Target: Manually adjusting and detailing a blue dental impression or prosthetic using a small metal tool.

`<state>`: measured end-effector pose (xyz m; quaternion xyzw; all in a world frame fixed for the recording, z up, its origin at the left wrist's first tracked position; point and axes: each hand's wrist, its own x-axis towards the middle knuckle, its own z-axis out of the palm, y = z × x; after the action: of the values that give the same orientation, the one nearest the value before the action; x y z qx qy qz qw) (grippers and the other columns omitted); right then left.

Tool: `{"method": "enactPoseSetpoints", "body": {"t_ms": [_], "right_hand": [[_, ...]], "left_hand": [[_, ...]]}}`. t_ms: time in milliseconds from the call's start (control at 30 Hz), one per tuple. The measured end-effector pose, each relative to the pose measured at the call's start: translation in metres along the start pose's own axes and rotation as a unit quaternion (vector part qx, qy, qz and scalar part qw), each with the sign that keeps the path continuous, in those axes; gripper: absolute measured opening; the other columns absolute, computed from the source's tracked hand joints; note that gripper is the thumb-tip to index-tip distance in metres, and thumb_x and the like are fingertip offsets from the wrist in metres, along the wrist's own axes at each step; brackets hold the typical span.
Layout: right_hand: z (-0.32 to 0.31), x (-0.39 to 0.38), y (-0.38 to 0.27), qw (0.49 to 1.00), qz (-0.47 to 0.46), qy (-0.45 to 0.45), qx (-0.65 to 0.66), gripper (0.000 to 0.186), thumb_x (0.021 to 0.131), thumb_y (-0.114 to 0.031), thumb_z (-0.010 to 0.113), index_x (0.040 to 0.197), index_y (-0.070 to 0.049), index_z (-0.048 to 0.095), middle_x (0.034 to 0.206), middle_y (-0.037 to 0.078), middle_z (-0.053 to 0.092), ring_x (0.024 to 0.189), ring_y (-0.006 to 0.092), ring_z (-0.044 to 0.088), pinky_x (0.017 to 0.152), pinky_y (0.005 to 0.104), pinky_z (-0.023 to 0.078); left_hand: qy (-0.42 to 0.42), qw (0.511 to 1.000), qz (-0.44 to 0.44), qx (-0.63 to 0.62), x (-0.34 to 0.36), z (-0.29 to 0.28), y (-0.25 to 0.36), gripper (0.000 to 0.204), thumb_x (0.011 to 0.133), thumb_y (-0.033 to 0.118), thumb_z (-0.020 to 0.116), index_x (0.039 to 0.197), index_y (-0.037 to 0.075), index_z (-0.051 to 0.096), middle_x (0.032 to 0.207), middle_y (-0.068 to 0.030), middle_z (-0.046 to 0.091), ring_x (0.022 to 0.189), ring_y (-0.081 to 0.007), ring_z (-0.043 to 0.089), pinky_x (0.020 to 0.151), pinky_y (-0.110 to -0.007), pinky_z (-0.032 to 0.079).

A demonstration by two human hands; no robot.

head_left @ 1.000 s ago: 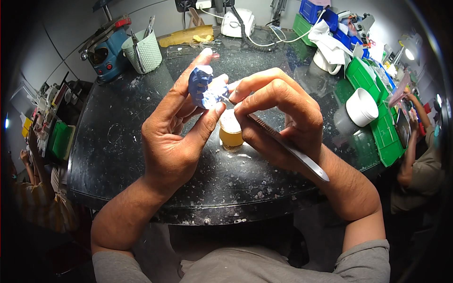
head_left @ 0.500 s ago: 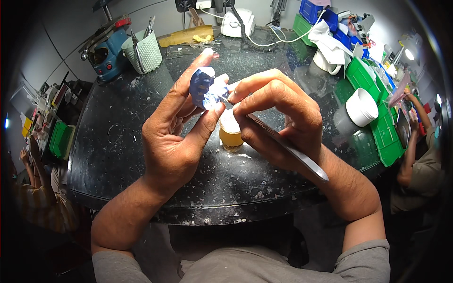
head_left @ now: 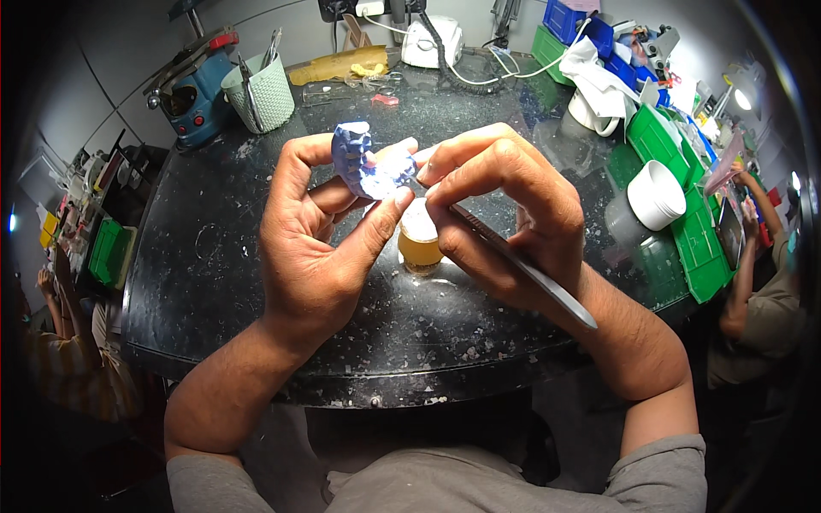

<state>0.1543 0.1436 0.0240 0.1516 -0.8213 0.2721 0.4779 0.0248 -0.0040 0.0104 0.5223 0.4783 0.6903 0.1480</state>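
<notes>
A blue dental cast (head_left: 351, 159) with tooth shapes is held up over the bench by my left hand (head_left: 312, 231), thumb on its near edge and fingers behind it. Between thumb and fingers my right hand (head_left: 513, 214) grips a slim metal carving tool (head_left: 534, 274) with a ridged grip and a flat, rounded rear end. The tool's front end meets the cast's right side; glare blurs the exact contact. Just below the hands stands a small amber jar (head_left: 419, 250) with a bright white top.
A mint-green cup of tools (head_left: 272, 94) and a blue machine (head_left: 190, 107) stand at back left. A white pot (head_left: 657, 195) and green bins (head_left: 701, 244) line the right. Other people sit at both sides. A small pink piece (head_left: 385, 100) lies beyond the cast.
My left index finger has bent down from its stretched position to behind the cast. The cast has turned and shifted slightly left. My right hand has hardly moved.
</notes>
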Motion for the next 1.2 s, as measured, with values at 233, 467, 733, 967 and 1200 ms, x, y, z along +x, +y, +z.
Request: {"method": "enactPoseSetpoints", "body": {"t_ms": [233, 467, 733, 967, 1200], "right_hand": [[-0.001, 0.001, -0.002, 1.000, 0.000, -0.004, 0.008, 0.022, 0.070, 0.004, 0.072, 0.091, -0.001, 0.066, 0.097, 0.015, 0.067, 0.094, 0.0252, 0.068, 0.083, 0.0364, 0.054], [-0.001, 0.000, -0.001, 1.000, 0.009, 0.000, 0.020, 0.022, 0.070, 0.005, 0.072, 0.090, -0.001, 0.066, 0.096, 0.015, 0.067, 0.094, 0.0254, 0.068, 0.084, 0.0369, 0.054], [-0.001, 0.000, 0.001, 1.000, 0.008, -0.009, 0.021, 0.022, 0.070, 0.007, 0.070, 0.090, -0.001, 0.066, 0.098, 0.015, 0.067, 0.094, 0.0242, 0.067, 0.084, 0.0369, 0.054], [0.000, 0.000, 0.000, 1.000, 0.007, -0.004, 0.025, 0.021, 0.072, 0.007, 0.069, 0.090, -0.001, 0.065, 0.097, 0.015, 0.066, 0.093, 0.0235, 0.067, 0.084, 0.0364, 0.054], [-0.002, 0.001, -0.003, 1.000, 0.011, -0.017, 0.009, 0.021, 0.072, 0.007, 0.070, 0.090, -0.001, 0.065, 0.096, 0.015, 0.066, 0.094, 0.0243, 0.067, 0.085, 0.0363, 0.054]], "left_hand": [[0.001, 1.000, -0.005, -0.011, 0.000, -0.002, -0.004, 0.036, 0.092, -0.009, 0.062, 0.118, 0.004, 0.042, 0.120, -0.0237, 0.065, 0.114, -0.0197, 0.064, 0.099, -0.031, 0.051], [0.000, 1.000, -0.003, -0.006, 0.000, 0.000, 0.000, 0.038, 0.091, -0.011, 0.063, 0.118, 0.004, 0.042, 0.117, -0.0202, 0.066, 0.116, -0.0204, 0.063, 0.100, -0.031, 0.051], [-0.011, 0.999, 0.044, 0.022, 0.000, -0.002, -0.006, 0.042, 0.089, -0.013, 0.064, 0.119, 0.006, 0.042, 0.115, -0.0123, 0.062, 0.123, -0.0267, 0.060, 0.102, -0.034, 0.051], [-0.026, 0.997, 0.069, 0.033, 0.001, -0.003, -0.009, 0.045, 0.087, -0.013, 0.066, 0.121, 0.007, 0.043, 0.112, -0.0075, 0.055, 0.126, -0.0328, 0.058, 0.103, -0.037, 0.052], [-0.032, 0.995, 0.078, 0.046, 0.002, -0.004, -0.010, 0.046, 0.087, -0.014, 0.066, 0.121, 0.007, 0.043, 0.112, -0.0074, 0.055, 0.126, -0.0331, 0.058, 0.104, -0.037, 0.052]]}}
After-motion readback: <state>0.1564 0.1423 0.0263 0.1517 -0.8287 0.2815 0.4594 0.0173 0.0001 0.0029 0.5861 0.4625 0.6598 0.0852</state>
